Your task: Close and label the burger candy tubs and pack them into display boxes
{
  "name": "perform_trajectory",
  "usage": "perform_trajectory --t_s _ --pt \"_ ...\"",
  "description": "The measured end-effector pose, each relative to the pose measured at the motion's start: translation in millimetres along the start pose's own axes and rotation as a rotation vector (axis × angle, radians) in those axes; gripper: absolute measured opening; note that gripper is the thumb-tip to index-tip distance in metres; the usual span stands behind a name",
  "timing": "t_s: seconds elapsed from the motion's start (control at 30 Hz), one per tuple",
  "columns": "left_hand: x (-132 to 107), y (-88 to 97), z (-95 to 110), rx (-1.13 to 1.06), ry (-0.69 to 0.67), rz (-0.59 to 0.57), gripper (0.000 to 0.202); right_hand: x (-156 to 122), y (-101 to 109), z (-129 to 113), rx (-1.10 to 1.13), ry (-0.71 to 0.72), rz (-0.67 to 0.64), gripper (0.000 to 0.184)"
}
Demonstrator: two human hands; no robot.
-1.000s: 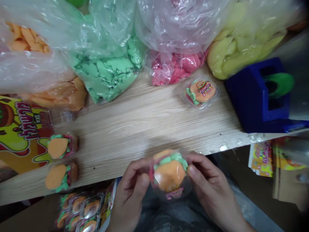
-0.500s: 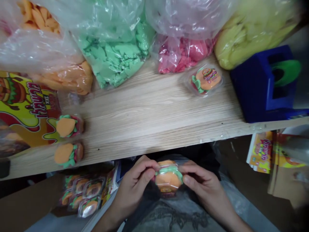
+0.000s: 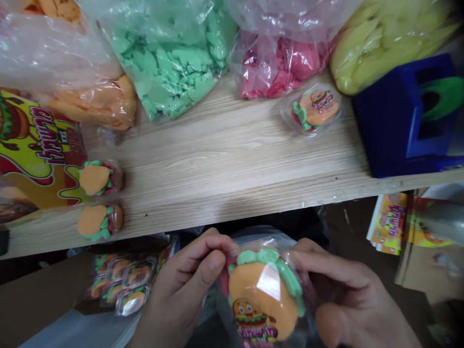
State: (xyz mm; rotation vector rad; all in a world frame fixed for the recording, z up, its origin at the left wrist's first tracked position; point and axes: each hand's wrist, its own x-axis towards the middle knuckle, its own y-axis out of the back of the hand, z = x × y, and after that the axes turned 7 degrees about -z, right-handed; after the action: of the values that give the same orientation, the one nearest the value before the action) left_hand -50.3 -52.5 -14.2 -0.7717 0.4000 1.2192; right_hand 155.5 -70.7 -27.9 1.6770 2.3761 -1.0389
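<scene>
A burger-shaped item in transparent plastic wrap point(image 3: 263, 299) is held in both hands, just past the bench point(image 3: 224, 154) front edge on the person's side, printed label facing up. Left hand point(image 3: 177, 290): fingers curled closed on the wrap's left side, thumb pressed against it. Right hand point(image 3: 348, 295): fingers closed across the wrap's right side, gripping it firmly.

On the bench: two matching packs point(image 3: 99, 178) near the left end, side by side and touching a printed box point(image 3: 36, 150); a third pack point(image 3: 315, 108) near the back edge. Along that edge lie bags of orange point(image 3: 94, 106), green point(image 3: 170, 63), pink point(image 3: 282, 67) and yellow point(image 3: 380, 48) dough. A blue box point(image 3: 402, 116) stands at the right end. Below the front edge — more packs point(image 3: 119, 282) at left, printed cards point(image 3: 387, 222) at right.
</scene>
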Motion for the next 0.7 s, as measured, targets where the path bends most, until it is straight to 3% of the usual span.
perform_trajectory --t_s 0.13,0.3,0.37,0.5,0.7 --pt "1 -1.5 4 0.052 -0.009 0.009 0.012 -1 1 -5 -0.093 0.013 -0.015 0.043" --pt "17 1.6 -2 0.587 -0.044 -0.19 0.019 7 4 15 -0.241 -0.098 0.083 0.02" --pt "21 4.6 -11 0.695 -0.047 -0.224 0.02 9 7 30 -0.225 -0.092 0.135 0.014" --pt "16 12.3 -25 0.721 -0.037 -0.226 0.021 2 10 48 -0.178 -0.094 0.167 0.016" --pt "-1 16.6 -21 0.781 0.003 -0.321 0.015 -6 6 41 -0.317 -0.108 0.081 0.007"
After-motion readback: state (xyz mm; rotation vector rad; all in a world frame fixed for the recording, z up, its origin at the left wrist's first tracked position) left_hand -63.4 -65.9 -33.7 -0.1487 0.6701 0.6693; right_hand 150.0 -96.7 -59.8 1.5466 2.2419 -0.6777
